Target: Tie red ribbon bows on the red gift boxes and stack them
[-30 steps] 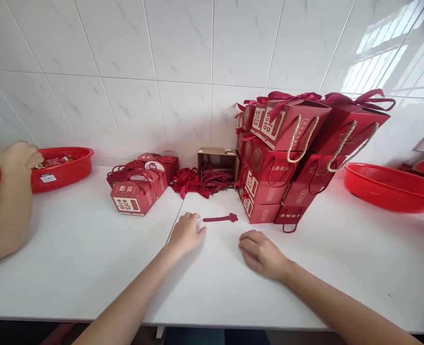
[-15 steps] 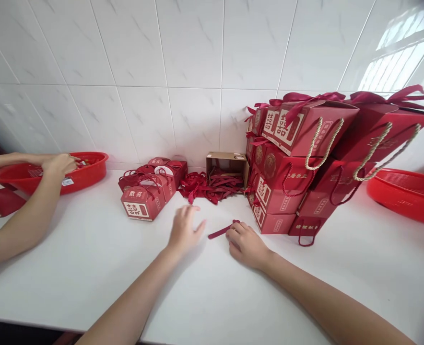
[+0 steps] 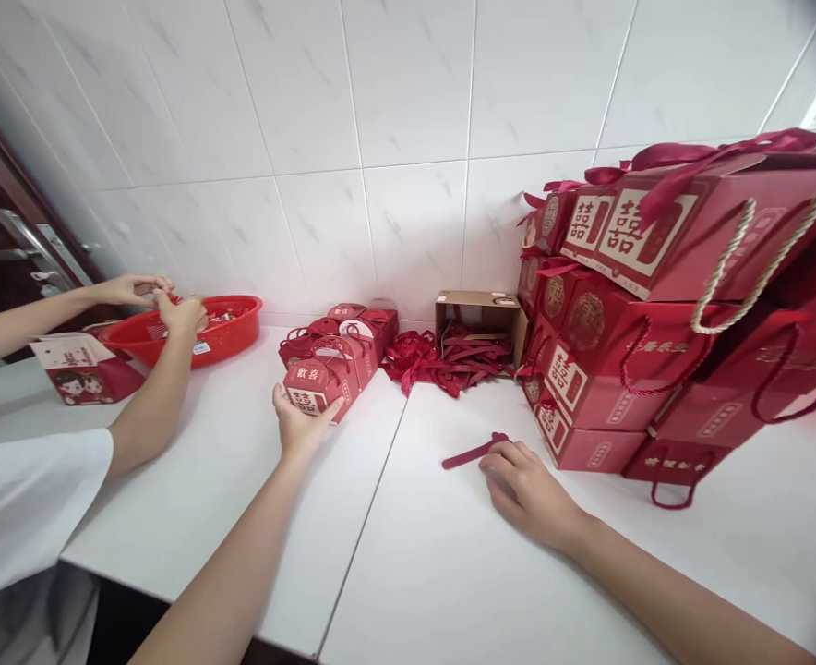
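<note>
My left hand (image 3: 300,427) is around the near end of a small red gift box (image 3: 306,375) with a white double-happiness label, thumb on one side and fingers on the other. The box rests on the table at the front of a group of similar red boxes (image 3: 378,323) with cord handles. My right hand (image 3: 527,489) lies on the table with curled fingers at one end of a folded dark red ribbon (image 3: 466,455). The ribbon's other end sticks out to the left.
A cardboard box (image 3: 481,301) of ribbons stands by the wall, with a loose ribbon heap (image 3: 412,358) beside it. Ribbon-tied gift boxes (image 3: 602,342) are stacked high on the right. At left, a co-worker's hands (image 3: 181,312) work over a red basin (image 3: 242,334), near an opened box (image 3: 90,369).
My left hand has moved left from above the table onto the front gift box. My right hand stays at the ribbon. The view has turned left, and the co-worker's hands have come together.
</note>
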Demonstrator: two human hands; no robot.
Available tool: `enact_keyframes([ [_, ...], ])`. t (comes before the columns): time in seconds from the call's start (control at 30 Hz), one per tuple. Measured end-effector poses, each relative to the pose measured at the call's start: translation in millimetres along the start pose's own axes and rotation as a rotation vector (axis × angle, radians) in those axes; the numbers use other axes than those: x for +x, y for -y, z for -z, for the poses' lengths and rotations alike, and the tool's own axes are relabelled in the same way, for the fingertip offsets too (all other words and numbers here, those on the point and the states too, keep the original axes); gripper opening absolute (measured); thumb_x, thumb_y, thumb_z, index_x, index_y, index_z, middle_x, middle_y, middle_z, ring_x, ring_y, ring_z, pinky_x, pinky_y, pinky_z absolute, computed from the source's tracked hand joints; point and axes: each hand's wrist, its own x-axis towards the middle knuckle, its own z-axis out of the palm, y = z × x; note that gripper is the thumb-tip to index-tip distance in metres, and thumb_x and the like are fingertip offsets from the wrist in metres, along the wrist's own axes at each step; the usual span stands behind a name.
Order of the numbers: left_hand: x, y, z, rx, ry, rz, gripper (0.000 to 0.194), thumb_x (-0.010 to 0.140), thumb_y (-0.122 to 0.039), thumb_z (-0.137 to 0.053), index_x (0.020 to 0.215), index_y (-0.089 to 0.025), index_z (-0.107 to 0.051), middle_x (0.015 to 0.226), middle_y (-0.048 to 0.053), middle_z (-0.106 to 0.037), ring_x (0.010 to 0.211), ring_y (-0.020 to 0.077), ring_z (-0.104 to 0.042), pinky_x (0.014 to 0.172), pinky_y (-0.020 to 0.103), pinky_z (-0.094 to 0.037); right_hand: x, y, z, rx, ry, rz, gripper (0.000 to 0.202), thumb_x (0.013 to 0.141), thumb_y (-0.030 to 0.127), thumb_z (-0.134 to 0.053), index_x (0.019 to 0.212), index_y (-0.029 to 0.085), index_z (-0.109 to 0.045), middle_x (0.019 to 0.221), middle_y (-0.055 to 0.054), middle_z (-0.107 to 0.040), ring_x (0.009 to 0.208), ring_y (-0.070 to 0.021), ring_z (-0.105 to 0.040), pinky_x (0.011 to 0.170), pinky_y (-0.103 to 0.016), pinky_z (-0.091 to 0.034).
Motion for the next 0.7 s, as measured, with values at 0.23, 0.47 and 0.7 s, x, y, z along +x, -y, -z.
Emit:
enact_keyframes([
  [0.23, -17, -29, 19.0, -0.193, -0.102, -0.120, 0.093, 0.069, -0.061, -0.059, 0.137, -0.016, -0.014, 0.140, 0.021, -0.037, 0.126, 0.0289, -0.047, 0.102, 0.043, -0.043, -1, 0, 1, 0.023, 0.019, -0.014, 0.022, 0.084, 0.013, -0.046, 0.101, 0.021, -0.058, 0.104, -0.010, -0.059, 0.096, -0.0249, -0.053, 0.084, -0.045, -0.048],
  [0.47, -52, -46, -0.9, -0.242, 0.474, -0.145, 0.104, 0.067, -0.042, -0.072, 0.145, -0.021, -0.008, 0.128, 0.017, -0.049, 0.107, 0.0263, -0.059, 0.085, 0.040, -0.052, 0, -1, 1, 0.033, 0.003, -0.020, 0.025, 0.082, 0.011, -0.048, 0.102, 0.021, -0.059, 0.105, -0.010, -0.059, 0.096, -0.0246, -0.054, 0.084, -0.045, -0.048],
  [0.7, -45, -44, 2.0, -0.374, 0.850, -0.117, 0.098, 0.069, -0.031, -0.073, 0.147, -0.026, -0.015, 0.148, 0.015, -0.034, 0.131, 0.0279, -0.043, 0.100, 0.039, -0.046, 11, -6, -4, 0.163, -0.103, -0.115, 0.019, 0.084, 0.014, -0.046, 0.095, 0.021, -0.059, 0.099, -0.008, -0.061, 0.090, -0.0212, -0.059, 0.081, -0.037, -0.050],
])
